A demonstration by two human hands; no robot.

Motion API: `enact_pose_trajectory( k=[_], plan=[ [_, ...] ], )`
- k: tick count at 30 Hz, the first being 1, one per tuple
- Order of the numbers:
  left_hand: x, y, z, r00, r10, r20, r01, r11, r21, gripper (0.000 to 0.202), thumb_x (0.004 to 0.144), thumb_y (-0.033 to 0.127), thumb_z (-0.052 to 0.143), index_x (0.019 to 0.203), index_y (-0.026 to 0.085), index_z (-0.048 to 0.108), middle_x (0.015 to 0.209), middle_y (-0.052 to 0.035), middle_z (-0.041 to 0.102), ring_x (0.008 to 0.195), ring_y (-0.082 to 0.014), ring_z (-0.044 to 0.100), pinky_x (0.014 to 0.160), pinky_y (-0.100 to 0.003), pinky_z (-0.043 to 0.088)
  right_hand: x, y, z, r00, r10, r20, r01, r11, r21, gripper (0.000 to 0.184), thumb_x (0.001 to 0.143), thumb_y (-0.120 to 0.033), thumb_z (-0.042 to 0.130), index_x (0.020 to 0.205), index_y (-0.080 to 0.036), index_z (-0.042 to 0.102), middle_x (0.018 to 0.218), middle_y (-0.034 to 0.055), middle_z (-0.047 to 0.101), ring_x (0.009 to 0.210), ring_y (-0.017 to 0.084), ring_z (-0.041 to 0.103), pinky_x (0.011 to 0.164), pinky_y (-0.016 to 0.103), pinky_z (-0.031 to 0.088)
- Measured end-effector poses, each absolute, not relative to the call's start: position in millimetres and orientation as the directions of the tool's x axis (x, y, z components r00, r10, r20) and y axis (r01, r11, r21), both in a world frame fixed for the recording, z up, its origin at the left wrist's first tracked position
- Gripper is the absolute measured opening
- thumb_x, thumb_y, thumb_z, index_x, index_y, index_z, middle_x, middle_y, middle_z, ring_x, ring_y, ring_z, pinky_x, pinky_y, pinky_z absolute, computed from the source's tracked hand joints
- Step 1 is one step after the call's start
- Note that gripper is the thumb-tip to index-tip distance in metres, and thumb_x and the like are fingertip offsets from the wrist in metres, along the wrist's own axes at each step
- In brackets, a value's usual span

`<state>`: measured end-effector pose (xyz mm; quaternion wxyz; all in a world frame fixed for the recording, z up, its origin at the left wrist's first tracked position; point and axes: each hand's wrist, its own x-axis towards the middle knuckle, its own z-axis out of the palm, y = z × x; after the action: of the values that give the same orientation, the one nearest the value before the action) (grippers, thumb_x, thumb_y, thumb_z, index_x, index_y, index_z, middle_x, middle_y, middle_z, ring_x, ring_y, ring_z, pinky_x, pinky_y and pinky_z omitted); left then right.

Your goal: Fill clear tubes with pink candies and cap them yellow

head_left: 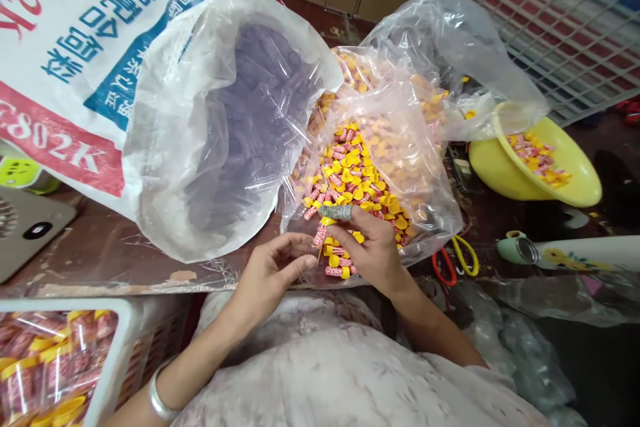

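My right hand [373,247] pinches a small red-and-white patterned piece with a yellow cap [321,233] between thumb and forefinger. Grey wrapping [336,212] covers one of its fingertips. Close by on the left, my left hand [280,267] has its thumb and fingers curled together beside the lower end of that piece; what lies between them is too small to make out. Just beyond both hands, many more yellow-capped pieces [357,173] spill from a clear plastic bag [425,193].
A large white woven sack [165,120] lies open at left, with clear plastic tubes [265,107] inside. At right are a yellow bowl [575,167], scissors [465,257] and a bottle [575,252]. A white basket [125,327] of filled tubes stands lower left.
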<state>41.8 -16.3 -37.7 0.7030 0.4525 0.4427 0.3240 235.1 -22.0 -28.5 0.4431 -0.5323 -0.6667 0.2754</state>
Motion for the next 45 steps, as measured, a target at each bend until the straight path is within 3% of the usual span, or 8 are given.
enact_pose_trajectory(
  k=[10,18,24,28,34,37,40,45],
  plan=[
    [41.1,-8.1,-40.9,0.257,0.852,-0.455,-0.463,0.522,0.716,0.035,0.064,0.028,0.092,0.092,0.018,0.073,0.091,-0.0008,0.073,0.082,-0.0121,0.069,0.074,-0.02,0.061,243.1,-39.3,-44.3,0.122,0.942,0.313,0.457,0.227,-0.86,0.019,0.095,-0.033,0.07,0.111,-0.024,0.067,0.107,0.0072,0.072,0.098,0.025,0.072,0.094,0.042,0.059],
    [47.1,-16.3,-27.5,0.628,0.689,-0.362,-0.265,0.627,0.733,0.03,0.076,0.031,0.085,0.096,0.018,0.068,0.086,-0.0029,0.073,0.078,-0.0186,0.073,0.079,-0.032,0.06,233.3,-29.3,-29.7,-0.083,0.921,0.38,0.528,0.364,-0.767,0.01,0.101,-0.027,0.059,0.106,-0.024,0.067,0.096,0.004,0.073,0.088,0.021,0.071,0.081,0.032,0.058],
    [52.7,-14.3,-24.7,0.575,0.766,-0.287,-0.404,0.57,0.715,0.028,0.085,0.038,0.078,0.096,0.016,0.064,0.08,-0.002,0.07,0.073,-0.0146,0.068,0.07,-0.024,0.054,233.8,-27.1,-35.1,-0.405,0.819,0.407,0.62,0.573,-0.536,0.054,0.092,-0.054,0.069,0.128,-0.018,0.052,0.12,0.0168,0.065,0.113,0.034,0.064,0.094,0.048,0.058],
    [57.7,-15.9,-27.0,0.589,0.764,-0.263,-0.456,0.583,0.672,0.028,0.085,0.036,0.078,0.092,0.016,0.06,0.077,0.0011,0.065,0.07,-0.0113,0.064,0.068,-0.021,0.051,221.0,-28.3,-47.5,-0.371,0.782,0.501,0.678,0.597,-0.43,0.059,0.086,-0.043,0.077,0.129,-0.016,0.048,0.12,0.0188,0.061,0.114,0.035,0.061,0.095,0.052,0.056],
    [49.2,-6.4,-25.9,0.622,0.736,-0.267,-0.235,0.501,0.833,0.021,0.085,0.029,0.071,0.095,0.017,0.058,0.082,-0.0014,0.065,0.077,-0.0173,0.064,0.075,-0.03,0.052,222.8,-25.2,-39.3,-0.396,0.801,0.448,0.635,0.592,-0.497,0.072,0.083,-0.049,0.081,0.137,-0.02,0.044,0.127,0.0162,0.059,0.126,0.036,0.053,0.108,0.056,0.048],
    [38.7,14.9,-23.1,0.475,0.871,-0.124,0.212,0.023,0.977,0.011,0.087,0.02,0.059,0.097,0.017,0.063,0.087,-0.0032,0.061,0.081,-0.0186,0.059,0.072,-0.029,0.047,248.9,-20.5,-30.7,-0.37,0.87,0.326,0.694,0.492,-0.526,0.078,0.085,-0.06,0.075,0.142,-0.019,0.042,0.136,0.0164,0.055,0.132,0.036,0.05,0.108,0.053,0.048],
    [33.6,44.9,-18.1,0.443,0.895,0.047,0.74,-0.395,0.545,0.025,0.091,0.016,0.05,0.11,0.019,0.066,0.102,-0.0082,0.058,0.086,-0.0219,0.057,0.07,-0.031,0.044,276.0,-19.2,-28.0,-0.198,0.917,0.345,0.836,0.342,-0.429,0.037,0.098,-0.048,0.064,0.117,-0.018,0.057,0.107,0.0111,0.065,0.103,0.031,0.065,0.087,0.044,0.055],
    [46.7,82.1,-16.4,0.584,0.802,-0.128,0.812,-0.578,0.085,0.036,0.096,0.012,0.04,0.118,0.02,0.066,0.112,-0.0128,0.055,0.089,-0.0248,0.062,0.062,-0.03,0.043,275.5,-26.5,-32.7,-0.377,0.911,0.167,0.878,0.409,-0.249,0.015,0.101,-0.021,0.061,0.086,-0.019,0.059,0.085,0.0042,0.064,0.08,0.022,0.061,0.073,0.034,0.049]
  ],
)
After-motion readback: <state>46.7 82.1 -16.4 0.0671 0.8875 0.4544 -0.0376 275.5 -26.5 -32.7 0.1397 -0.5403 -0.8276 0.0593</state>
